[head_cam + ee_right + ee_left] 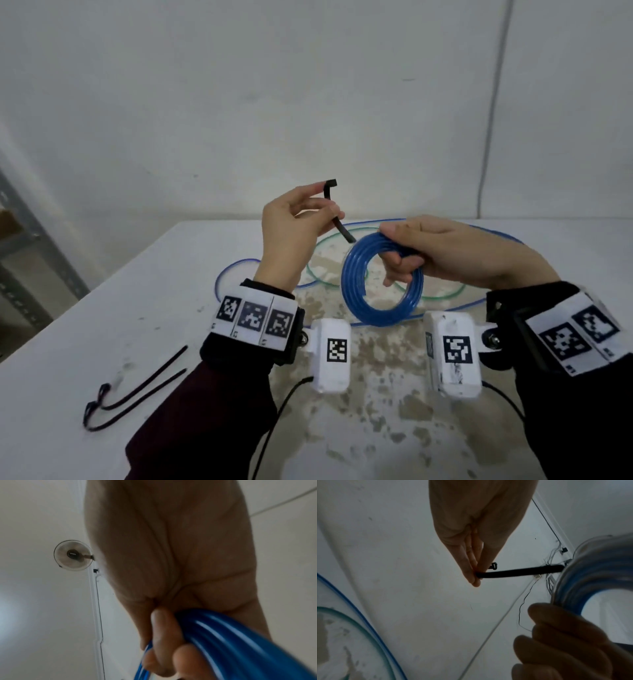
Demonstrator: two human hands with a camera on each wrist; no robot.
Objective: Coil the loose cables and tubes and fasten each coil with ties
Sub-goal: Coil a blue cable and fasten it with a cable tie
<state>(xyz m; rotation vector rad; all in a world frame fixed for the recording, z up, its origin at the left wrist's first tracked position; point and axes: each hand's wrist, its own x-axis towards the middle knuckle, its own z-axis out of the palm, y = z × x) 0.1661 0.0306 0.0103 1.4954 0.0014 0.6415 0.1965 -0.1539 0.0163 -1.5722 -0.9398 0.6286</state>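
A blue tube coil [380, 284] hangs above the table, gripped at its top by my right hand [428, 250]; the coil [231, 635] passes under curled fingers in the right wrist view. My left hand [294, 222] pinches a black tie strap [337, 219] between thumb and fingers, just left of the coil. In the left wrist view the strap [518, 571] reaches right to the coil [590, 577]. A loose blue tube [236, 265] and a green tube [329, 240] lie in wide loops on the table behind.
Two spare black ties [137, 390] lie on the white table [102, 325] at the front left. A metal shelf frame [20, 222] stands at the left edge. The wall [308, 102] rises right behind the table.
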